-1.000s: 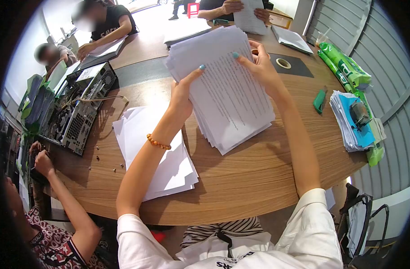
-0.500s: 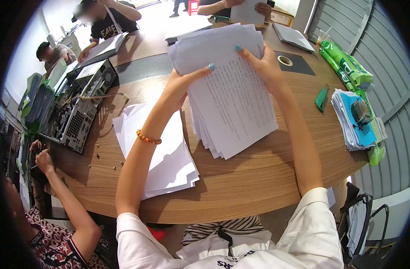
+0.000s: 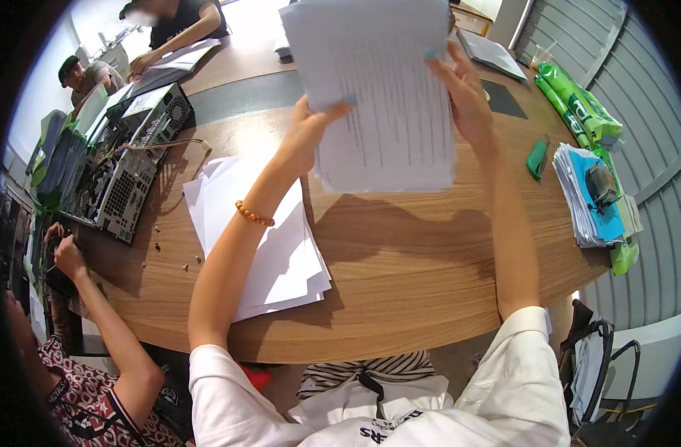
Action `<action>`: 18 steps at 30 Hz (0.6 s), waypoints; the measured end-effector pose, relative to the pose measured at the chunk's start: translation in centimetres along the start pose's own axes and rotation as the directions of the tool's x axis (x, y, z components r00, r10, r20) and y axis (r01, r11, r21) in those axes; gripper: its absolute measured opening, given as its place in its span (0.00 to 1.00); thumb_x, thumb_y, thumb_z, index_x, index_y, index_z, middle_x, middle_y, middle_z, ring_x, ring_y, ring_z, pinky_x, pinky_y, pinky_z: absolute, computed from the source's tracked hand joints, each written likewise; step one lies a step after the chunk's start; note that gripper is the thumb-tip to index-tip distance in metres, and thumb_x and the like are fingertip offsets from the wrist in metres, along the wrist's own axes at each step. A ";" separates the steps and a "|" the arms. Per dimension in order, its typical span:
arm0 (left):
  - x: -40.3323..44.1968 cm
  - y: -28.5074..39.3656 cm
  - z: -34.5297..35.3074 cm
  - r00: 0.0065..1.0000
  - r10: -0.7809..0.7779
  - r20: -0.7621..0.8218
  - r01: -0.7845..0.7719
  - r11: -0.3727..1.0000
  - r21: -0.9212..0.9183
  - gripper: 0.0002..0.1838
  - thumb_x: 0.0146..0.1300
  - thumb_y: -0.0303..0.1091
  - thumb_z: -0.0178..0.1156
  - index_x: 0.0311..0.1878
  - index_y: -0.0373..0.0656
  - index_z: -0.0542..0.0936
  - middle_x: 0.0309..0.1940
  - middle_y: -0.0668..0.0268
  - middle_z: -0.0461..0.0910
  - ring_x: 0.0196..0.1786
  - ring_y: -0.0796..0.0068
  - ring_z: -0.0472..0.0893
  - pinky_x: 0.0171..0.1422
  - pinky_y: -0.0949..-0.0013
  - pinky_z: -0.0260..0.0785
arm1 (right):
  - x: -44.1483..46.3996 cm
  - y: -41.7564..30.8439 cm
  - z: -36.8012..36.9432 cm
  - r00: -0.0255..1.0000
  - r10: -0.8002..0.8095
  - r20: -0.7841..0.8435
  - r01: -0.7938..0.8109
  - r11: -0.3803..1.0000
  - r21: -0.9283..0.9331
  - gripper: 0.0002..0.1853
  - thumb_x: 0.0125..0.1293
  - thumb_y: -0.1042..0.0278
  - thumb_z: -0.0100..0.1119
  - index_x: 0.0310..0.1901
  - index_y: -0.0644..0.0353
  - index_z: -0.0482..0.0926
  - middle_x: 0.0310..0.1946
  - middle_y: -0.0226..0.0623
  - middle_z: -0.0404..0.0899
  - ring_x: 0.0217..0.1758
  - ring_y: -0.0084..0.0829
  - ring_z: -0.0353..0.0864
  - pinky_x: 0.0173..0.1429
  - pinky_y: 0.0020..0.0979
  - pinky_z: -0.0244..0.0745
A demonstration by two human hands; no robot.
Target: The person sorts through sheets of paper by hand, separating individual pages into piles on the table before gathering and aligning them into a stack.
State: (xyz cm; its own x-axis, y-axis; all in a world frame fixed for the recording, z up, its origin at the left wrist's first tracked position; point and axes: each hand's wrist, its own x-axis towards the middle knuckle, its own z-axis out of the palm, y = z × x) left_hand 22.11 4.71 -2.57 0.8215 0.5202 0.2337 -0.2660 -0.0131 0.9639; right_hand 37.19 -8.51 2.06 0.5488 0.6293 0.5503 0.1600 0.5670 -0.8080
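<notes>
A stack of printed paper sheets (image 3: 389, 112) stands nearly upright above the table, its lower edges close to even. My left hand (image 3: 310, 138) grips its left side, thumb across the front and fingers behind. At the right edge, my right hand (image 3: 467, 97) holds the stack with the thumb in front; the other fingers are partly seen and slightly blurred. Below my left forearm, which wears a beaded bracelet (image 3: 254, 214), a loose pile of white sheets (image 3: 281, 261) lies fanned on the table.
An opened computer case (image 3: 135, 160) sits at the left with small screws (image 3: 185, 267) near it. A co-worker's hand (image 3: 70, 257) is at lower left. Rightward lie a green cutter (image 3: 537, 158), a paper pile with blue sheet (image 3: 590, 197) and green packs (image 3: 579, 104). Others sit across the table (image 3: 400, 298).
Both hands have raised the stack off the table and turned it from slanted to nearly upright. Its sheets look more even now. The loose pile has stayed in place.
</notes>
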 end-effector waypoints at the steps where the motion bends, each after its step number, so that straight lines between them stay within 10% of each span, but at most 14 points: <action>1: 0.0 0.5 0.0 0.997 -0.012 -0.075 0.004 0.995 -0.100 0.18 0.50 0.34 0.57 0.43 0.35 0.69 0.39 0.53 0.72 0.46 0.62 0.71 0.50 0.60 0.65 | 0.0 0.1 -0.5 0.984 0.119 0.134 -0.102 0.987 -0.126 0.26 0.50 0.59 0.60 0.46 0.67 0.66 0.39 0.38 0.72 0.37 0.24 0.74 0.39 0.24 0.70; 6: 0.7 0.0 -1.2 0.989 0.061 -0.137 -0.072 0.994 -0.078 0.20 0.50 0.31 0.52 0.47 0.37 0.63 0.42 0.53 0.69 0.49 0.60 0.69 0.48 0.58 0.66 | -0.6 1.9 0.1 0.941 0.261 0.215 -0.112 0.841 -0.529 0.25 0.47 0.62 0.62 0.47 0.63 0.67 0.39 0.43 0.74 0.40 0.28 0.75 0.44 0.27 0.70; 9: 1.2 -0.8 -1.6 0.997 0.069 -0.046 -0.083 0.876 -0.475 0.25 0.49 0.33 0.53 0.51 0.40 0.58 0.43 0.54 0.67 0.50 0.62 0.68 0.45 0.62 0.68 | -0.6 1.8 1.2 0.959 0.055 0.276 0.084 0.879 -0.468 0.24 0.48 0.65 0.61 0.48 0.60 0.67 0.39 0.42 0.74 0.41 0.30 0.75 0.44 0.29 0.70; 11: 0.6 0.7 -0.4 0.909 0.331 -0.252 -0.402 0.855 -0.327 0.25 0.53 0.37 0.51 0.53 0.43 0.56 0.39 0.55 0.70 0.44 0.68 0.72 0.40 0.70 0.69 | -0.4 1.6 0.9 0.971 0.063 0.229 0.020 0.938 -0.346 0.23 0.48 0.65 0.61 0.47 0.60 0.67 0.39 0.41 0.74 0.40 0.27 0.75 0.42 0.27 0.71; 14: 0.2 1.4 -1.1 0.861 0.501 -0.091 -0.476 0.855 0.205 0.23 0.58 0.41 0.47 0.53 0.44 0.54 0.33 0.57 0.72 0.34 0.72 0.75 0.36 0.74 0.68 | -0.3 2.4 0.4 0.988 0.027 0.149 -0.001 0.985 -0.171 0.20 0.50 0.65 0.59 0.45 0.60 0.67 0.38 0.39 0.74 0.37 0.24 0.76 0.38 0.23 0.73; 18: 1.2 -0.4 -1.4 0.806 0.591 -0.017 -0.512 0.712 0.482 0.15 0.63 0.37 0.39 0.51 0.43 0.54 0.26 0.54 0.73 0.24 0.77 0.74 0.28 0.73 0.67 | -0.7 4.1 0.7 0.995 -0.094 0.016 0.095 0.992 -0.088 0.17 0.54 0.63 0.56 0.41 0.63 0.66 0.34 0.40 0.76 0.34 0.27 0.77 0.35 0.24 0.73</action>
State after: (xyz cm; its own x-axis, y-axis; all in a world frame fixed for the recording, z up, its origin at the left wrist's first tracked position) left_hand 22.46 6.49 -2.82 0.4965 0.4262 0.7563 -0.3667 -0.6867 0.6277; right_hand 36.91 -6.26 -1.55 0.5182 0.5817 0.6269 0.2830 0.5750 -0.7676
